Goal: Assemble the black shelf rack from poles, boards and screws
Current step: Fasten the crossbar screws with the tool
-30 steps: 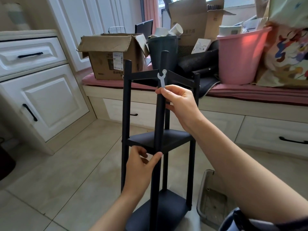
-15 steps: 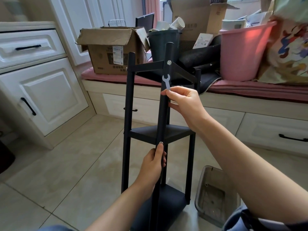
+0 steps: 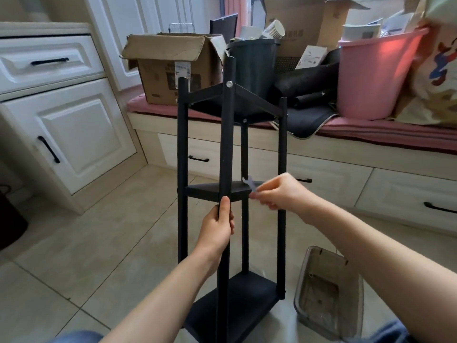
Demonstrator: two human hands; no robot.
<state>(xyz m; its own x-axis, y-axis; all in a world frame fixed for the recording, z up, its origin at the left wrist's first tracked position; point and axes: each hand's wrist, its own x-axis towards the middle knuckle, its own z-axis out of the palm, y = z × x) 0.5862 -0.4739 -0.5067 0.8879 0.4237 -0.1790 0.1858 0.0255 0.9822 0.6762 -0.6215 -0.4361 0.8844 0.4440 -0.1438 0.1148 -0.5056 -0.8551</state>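
Note:
The black shelf rack (image 3: 183,144) stands upright on the tiled floor, with three boards between its poles. A silver screw (image 3: 229,83) shows on the near pole at the top board. My left hand (image 3: 217,229) is wrapped around the near pole (image 3: 226,144) just below the middle board (image 3: 205,189). My right hand (image 3: 279,194) pinches a small flat silver wrench (image 3: 250,183) beside the middle board's right corner. The bottom board (image 3: 249,300) rests on the floor.
A clear plastic bin (image 3: 329,293) sits on the floor right of the rack. Behind it, a window bench holds a cardboard box (image 3: 173,63), a dark bucket (image 3: 254,60) and a pink bucket (image 3: 371,75). White cabinets (image 3: 64,134) stand at the left.
My right hand has carried the wrench down from the top board's screw to the middle board's corner. My left hand keeps its grip on the near pole.

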